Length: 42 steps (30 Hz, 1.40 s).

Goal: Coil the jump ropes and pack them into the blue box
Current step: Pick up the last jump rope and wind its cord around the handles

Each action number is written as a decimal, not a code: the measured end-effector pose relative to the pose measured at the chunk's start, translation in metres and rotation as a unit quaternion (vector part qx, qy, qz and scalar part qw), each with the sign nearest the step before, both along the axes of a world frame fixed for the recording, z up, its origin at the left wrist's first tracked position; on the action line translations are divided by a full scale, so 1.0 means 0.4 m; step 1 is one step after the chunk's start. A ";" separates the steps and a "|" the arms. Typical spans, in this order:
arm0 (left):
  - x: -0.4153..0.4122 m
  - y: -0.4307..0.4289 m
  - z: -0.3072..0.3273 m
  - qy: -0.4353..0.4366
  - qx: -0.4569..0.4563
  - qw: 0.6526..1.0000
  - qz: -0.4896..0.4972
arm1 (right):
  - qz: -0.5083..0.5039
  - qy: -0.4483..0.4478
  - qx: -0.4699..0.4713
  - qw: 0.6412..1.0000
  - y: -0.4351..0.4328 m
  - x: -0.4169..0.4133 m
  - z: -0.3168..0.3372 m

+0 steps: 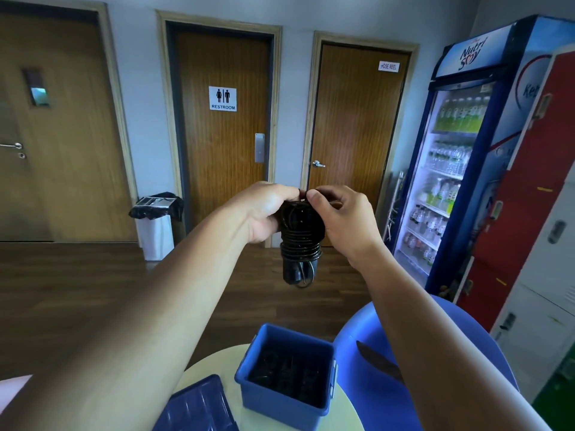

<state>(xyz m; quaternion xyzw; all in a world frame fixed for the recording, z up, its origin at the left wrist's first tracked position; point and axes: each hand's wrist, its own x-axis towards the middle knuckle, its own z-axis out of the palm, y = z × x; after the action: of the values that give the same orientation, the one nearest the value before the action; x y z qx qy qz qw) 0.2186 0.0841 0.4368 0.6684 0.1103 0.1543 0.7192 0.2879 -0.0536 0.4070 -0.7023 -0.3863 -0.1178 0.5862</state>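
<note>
A black jump rope [300,244] is wound in tight coils around its handles and held up at chest height. My left hand [264,213] grips the upper part of the bundle from the left. My right hand [339,216] pinches the thin cord at the top from the right. A short loop of cord hangs below the handles. Lower down, the open blue box [284,402] stands on a round pale table [214,362] and holds dark coiled ropes.
The box's blue lid [196,405] lies on the table to the left. A blue chair [373,387] stands at the right of the table. Behind are wooden doors, a lined bin [157,225], a drinks fridge [460,157] and lockers [535,213].
</note>
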 end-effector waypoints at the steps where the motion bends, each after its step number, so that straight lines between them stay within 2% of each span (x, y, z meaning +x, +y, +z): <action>1: -0.003 0.001 0.001 -0.011 0.012 1.000 -0.005 | 0.010 0.008 0.006 1.000 -0.002 0.002 -0.001; 4: -0.013 0.004 -0.006 -0.043 0.029 0.999 -0.009 | 0.044 0.063 0.035 0.996 -0.009 0.005 0.003; 7: -0.023 -0.014 -0.019 -0.088 0.011 0.996 0.029 | 0.049 0.122 0.077 0.988 -0.006 -0.005 0.004; 10: -0.034 -0.055 -0.043 -0.122 0.014 0.988 0.091 | 0.091 0.255 0.159 0.949 0.018 -0.033 -0.019; 12: -0.034 -0.086 -0.070 -0.113 0.078 0.977 0.163 | 0.113 0.346 0.203 0.909 0.037 -0.057 -0.042; 15: -0.037 -0.105 -0.098 -0.099 0.252 0.924 0.271 | 0.142 0.406 0.229 0.873 0.056 -0.083 -0.070; 18: -0.045 -0.091 -0.096 -0.118 0.315 0.892 0.302 | 0.150 0.415 0.232 0.867 0.065 -0.091 -0.063; 22: -0.055 -0.074 -0.095 -0.153 0.372 0.868 0.292 | 0.132 0.423 0.228 0.867 0.076 -0.103 -0.049; 24: -0.059 -0.071 -0.097 -0.144 0.363 0.879 0.273 | 0.117 0.425 0.221 0.870 0.079 -0.108 -0.051; 29: -0.058 -0.048 -0.108 -0.066 0.260 0.948 0.171 | 0.063 0.428 0.167 0.886 0.091 -0.115 -0.044; 34: -0.048 -0.010 -0.120 -0.080 0.272 0.945 0.166 | 0.036 0.483 0.143 0.863 0.089 -0.125 -0.029; 37: -0.042 0.017 -0.135 -0.110 0.265 0.943 0.169 | 0.032 0.456 0.118 0.882 0.080 -0.123 -0.050; 40: -0.036 0.037 -0.151 -0.127 0.182 0.956 0.190 | 0.040 0.443 0.091 0.891 0.076 -0.130 -0.091; 42: -0.028 0.045 -0.163 -0.129 0.144 0.956 0.221 | 0.047 0.488 0.052 0.870 0.078 -0.140 -0.132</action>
<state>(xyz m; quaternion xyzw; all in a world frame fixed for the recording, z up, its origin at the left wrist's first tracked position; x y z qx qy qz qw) 0.2075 0.1020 0.3716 0.6980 0.1379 0.4087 0.5716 0.2318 -0.0225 0.3543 -0.6197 -0.0771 0.2473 0.7409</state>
